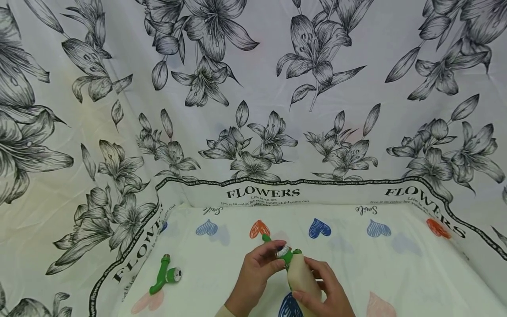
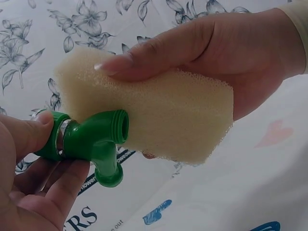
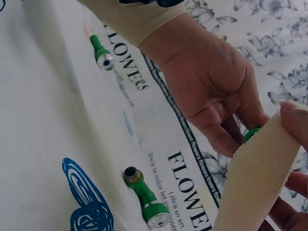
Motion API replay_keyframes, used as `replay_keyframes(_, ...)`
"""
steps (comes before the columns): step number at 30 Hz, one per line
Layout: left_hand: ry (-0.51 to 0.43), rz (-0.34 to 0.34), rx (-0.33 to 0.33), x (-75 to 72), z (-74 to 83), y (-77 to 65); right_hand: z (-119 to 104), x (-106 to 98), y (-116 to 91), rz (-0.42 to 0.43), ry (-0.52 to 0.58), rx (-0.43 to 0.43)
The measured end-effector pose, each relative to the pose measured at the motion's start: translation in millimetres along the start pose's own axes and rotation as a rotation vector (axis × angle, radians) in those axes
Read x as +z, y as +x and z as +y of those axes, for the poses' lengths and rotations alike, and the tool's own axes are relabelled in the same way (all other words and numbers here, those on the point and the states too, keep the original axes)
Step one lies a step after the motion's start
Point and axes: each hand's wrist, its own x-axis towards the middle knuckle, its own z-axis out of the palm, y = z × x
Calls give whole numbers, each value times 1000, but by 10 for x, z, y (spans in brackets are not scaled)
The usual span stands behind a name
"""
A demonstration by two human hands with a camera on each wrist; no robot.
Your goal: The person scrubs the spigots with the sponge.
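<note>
A green plastic tap (image 2: 91, 139) with a silvery ring is pinched between the thumb and fingers of my left hand (image 1: 255, 270). My right hand (image 1: 328, 293) grips a cream-coloured block of sponge (image 2: 154, 113), thumb on one broad face and fingers behind. In the left wrist view the sponge lies right behind the tap's threaded open end, overlapping it. From the right wrist view, the sponge (image 3: 260, 173) hides most of the held tap; just a bit of green shows by the left fingertips. Both hands are close together above the cloth.
A second green tap (image 1: 161, 277) lies on the cloth at the left. Another green tap (image 3: 149, 199) lies beyond the hands, mostly hidden by the left hand in the head view. The heart-printed cloth (image 1: 222, 273) meets a flower-printed curtain (image 1: 269, 79) at the back.
</note>
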Motion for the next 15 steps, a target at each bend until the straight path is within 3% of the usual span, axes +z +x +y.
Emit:
replay_keyframes(8,-8,-67,7,-6,52,-39,76,-62,74,17,-47,46)
replay_keyframes(15,-14,-109,21,-5,62,-72,128,-82,104,62,-53,-18)
